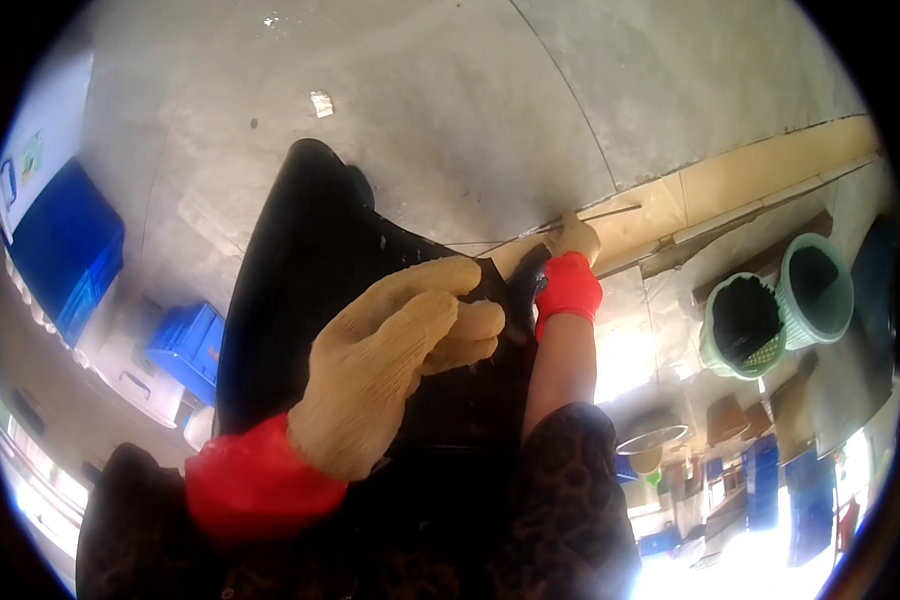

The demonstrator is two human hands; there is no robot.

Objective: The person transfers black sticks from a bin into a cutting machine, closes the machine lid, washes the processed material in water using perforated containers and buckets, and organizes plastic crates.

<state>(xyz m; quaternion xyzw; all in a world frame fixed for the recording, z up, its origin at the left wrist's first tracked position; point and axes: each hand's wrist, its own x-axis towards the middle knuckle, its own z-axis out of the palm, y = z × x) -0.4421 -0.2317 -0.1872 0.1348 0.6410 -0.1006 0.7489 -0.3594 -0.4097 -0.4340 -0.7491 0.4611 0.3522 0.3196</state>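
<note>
My left hand [390,350], in a cream knit glove with a red cuff, is raised over the black apron [280,270] that covers my lap. Its fingers are half bent with gaps between them, and nothing shows in them. Farther out to the right, my right hand [575,240] wears a matching glove with a red cuff. It is closed around a thin dark rod [615,212], whose end sticks out to the right above a tan floor strip [705,190]. A dark shape [526,290] beside the right cuff is too unclear to name.
Grey concrete floor [450,110] spreads ahead, with a small pale scrap [321,104] on it. Blue bins [185,345] stand at the left. Two pale green baskets [715,335] with dark contents are at the right. Stacked blue containers [760,485] show farther off.
</note>
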